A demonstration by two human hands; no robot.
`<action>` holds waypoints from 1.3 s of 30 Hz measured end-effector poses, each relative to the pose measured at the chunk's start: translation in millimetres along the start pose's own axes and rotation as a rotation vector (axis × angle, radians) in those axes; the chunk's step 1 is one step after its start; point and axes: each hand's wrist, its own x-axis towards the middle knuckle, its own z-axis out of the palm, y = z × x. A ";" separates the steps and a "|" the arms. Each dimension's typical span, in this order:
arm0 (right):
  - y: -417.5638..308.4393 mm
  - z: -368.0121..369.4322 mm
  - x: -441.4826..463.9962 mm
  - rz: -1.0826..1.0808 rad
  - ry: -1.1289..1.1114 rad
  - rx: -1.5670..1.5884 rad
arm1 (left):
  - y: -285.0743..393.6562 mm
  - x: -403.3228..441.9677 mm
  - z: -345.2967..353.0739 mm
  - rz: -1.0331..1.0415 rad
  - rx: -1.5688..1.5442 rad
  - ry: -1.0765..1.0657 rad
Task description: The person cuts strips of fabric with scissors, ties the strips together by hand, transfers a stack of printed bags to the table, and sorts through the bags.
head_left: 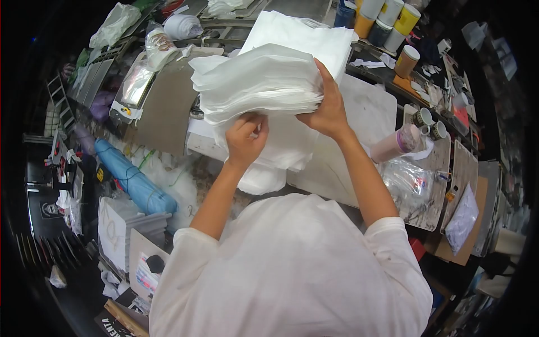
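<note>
A thick stack of thin white sheets [255,84], soft like cloth or paper, is lifted in front of me with its layered edges facing me. My right hand [328,106] grips its right edge, thumb up along the side and fingers beneath. At the lower edge, my left hand [246,137] is closed with curled fingers against the sheets; what lies between its fingertips is partly hidden. Behind the stack lies another pile of white sheets [303,36]. More white material [264,178] hangs below, close to my body.
On the right stand a pink-filled jar [390,145], patterned cups [422,117] and a wooden board [435,191]. Several paint containers [387,14] crowd the back right. To the left are a grey board [168,106] and a blue wrapped roll [135,177].
</note>
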 end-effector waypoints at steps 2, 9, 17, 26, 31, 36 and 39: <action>0.8 -0.8 -3.5 -0.063 0.008 0.008 | 4.6 8.2 6.6 0.098 0.060 0.066; 16.5 23.0 -20.4 -0.216 0.155 -0.083 | 5.6 5.9 17.0 0.111 0.124 0.082; 8.6 15.7 -11.1 -0.098 0.134 -0.027 | 2.4 -47.3 -19.7 -0.042 -0.031 -0.379; 3.1 15.4 -6.8 -0.051 0.101 -0.030 | -25.4 -65.7 -19.8 -0.148 -0.069 -0.399; 7.6 13.2 -16.7 -0.121 0.055 -0.061 | -7.4 -30.8 -14.7 -0.115 -0.014 -0.138; 14.6 15.8 -35.6 -0.242 0.009 -0.087 | -0.2 -10.6 3.4 0.065 0.090 0.001; 16.3 22.4 -34.0 -0.257 0.100 -0.082 | 3.9 -13.2 3.6 0.070 0.138 -0.018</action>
